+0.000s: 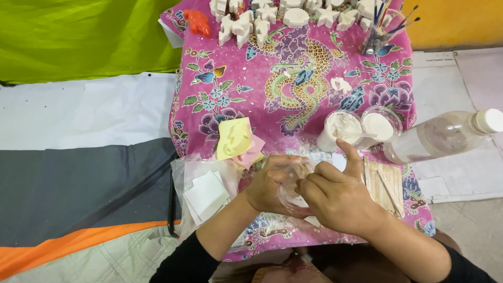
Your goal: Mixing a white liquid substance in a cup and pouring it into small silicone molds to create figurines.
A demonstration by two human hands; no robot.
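My left hand (pixel 270 183) wraps around a small clear plastic cup (pixel 291 183) near the table's front edge. My right hand (pixel 338 196) is curled against the same cup from the right, thumb raised; its fingers reach into the cup's mouth. Whether they hold anything small is hidden. Just behind my hands stand two clear cups of white powder (pixel 343 127) (pixel 380 126). A yellow mould (pixel 234 137) lies on a pink mould (pixel 254 152) to the left of my hands.
A pink floral cloth (pixel 283 89) covers the small table. White plaster figures (pixel 296 17) and an orange one (pixel 198 22) line the back. A brush holder (pixel 378 31), a tilted clear bottle (pixel 437 137), wooden sticks (pixel 385 181) and bagged white moulds (pixel 207 195) surround me.
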